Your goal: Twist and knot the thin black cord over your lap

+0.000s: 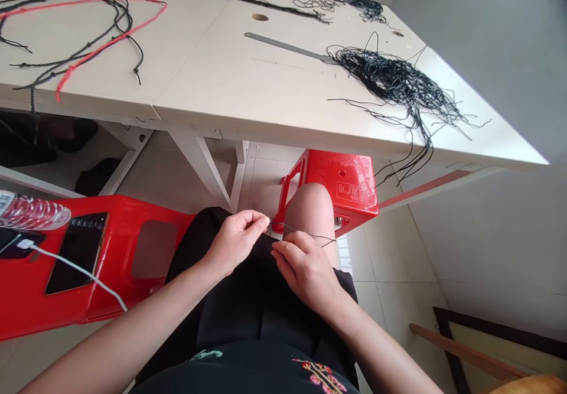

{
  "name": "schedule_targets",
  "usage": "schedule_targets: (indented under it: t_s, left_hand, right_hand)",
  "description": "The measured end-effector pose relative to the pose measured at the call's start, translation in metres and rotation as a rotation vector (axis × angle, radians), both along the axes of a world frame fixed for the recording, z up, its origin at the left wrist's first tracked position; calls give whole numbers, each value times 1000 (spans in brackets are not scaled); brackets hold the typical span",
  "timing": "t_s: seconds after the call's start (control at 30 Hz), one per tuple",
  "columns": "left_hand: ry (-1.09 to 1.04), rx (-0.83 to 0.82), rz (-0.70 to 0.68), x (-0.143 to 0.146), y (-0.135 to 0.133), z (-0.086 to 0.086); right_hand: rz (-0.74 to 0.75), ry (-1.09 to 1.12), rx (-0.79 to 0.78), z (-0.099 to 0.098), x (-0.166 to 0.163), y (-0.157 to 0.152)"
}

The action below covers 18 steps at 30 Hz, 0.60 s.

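My left hand [234, 243] pinches a thin black cord [305, 233] between thumb and fingertips above my lap. My right hand [305, 270] has its fingers curled on the same cord, which runs across to a short loose end past my knee. Both hands rest over my black skirt [234, 305]. Out of reach on the pale table [221, 81] lie a tangled heap of black cords [394, 81] and braided black and red cords [88, 39]. A metal ruler [283, 47] has its end under the heap.
To my left, a red plastic stool [124, 258] holds a water bottle [31, 211] and a phone [77, 252] with a white charging cable [75, 270]. Another red stool [345, 184] stands under the table's edge. A wooden-framed object [469, 347] sits at the lower right.
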<state>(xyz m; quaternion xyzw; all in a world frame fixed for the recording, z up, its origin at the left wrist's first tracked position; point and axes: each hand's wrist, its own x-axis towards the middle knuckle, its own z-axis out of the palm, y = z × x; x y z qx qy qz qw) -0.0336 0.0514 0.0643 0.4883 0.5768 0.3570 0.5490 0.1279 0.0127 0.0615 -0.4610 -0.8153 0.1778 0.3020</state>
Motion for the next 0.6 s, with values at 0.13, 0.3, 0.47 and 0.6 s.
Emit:
schedule_targets:
  t_s: [0.13, 0.3, 0.47, 0.6]
  left_hand:
    - [91, 96, -64, 1, -1, 1]
    - [127, 122, -65, 1, -3, 3]
    - [60, 59, 43, -4, 1, 2]
    - [29, 36, 75, -5, 5, 2]
  right_hand:
    - [73, -57, 19, 13, 0, 9]
    - [12, -83, 19, 17, 7, 14]
    - [26, -203, 57, 14, 13, 7]
    - [83, -247, 51, 21, 9, 1]
